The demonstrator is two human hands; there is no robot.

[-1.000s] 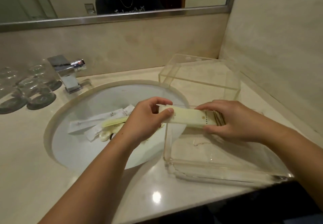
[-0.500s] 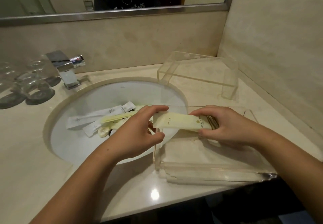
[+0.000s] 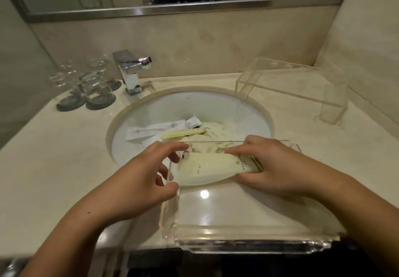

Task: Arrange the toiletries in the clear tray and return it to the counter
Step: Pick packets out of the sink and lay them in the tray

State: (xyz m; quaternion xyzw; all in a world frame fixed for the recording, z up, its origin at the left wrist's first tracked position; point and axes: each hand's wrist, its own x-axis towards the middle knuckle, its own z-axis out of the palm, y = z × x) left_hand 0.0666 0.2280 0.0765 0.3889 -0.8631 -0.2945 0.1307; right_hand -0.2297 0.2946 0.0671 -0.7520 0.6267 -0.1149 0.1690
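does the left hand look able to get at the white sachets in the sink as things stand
Probably yes. The left hand is open, holding nothing, and the white sachets lie uncovered in the sink just beyond it, with nothing between.

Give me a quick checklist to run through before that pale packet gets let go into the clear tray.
1. Packet gripped: ok, right hand pinches its printed end.
2. Left hand off the packet: ok, fingers open beside the tray's left wall.
3. Packet over the clear tray, not the sink: ok.
4. Packet resting on the tray floor: cannot tell.
5. All toiletries collected: not ok, sachets lie in the sink.
6. Tray fully on the counter: not ok, its front edge overhangs.
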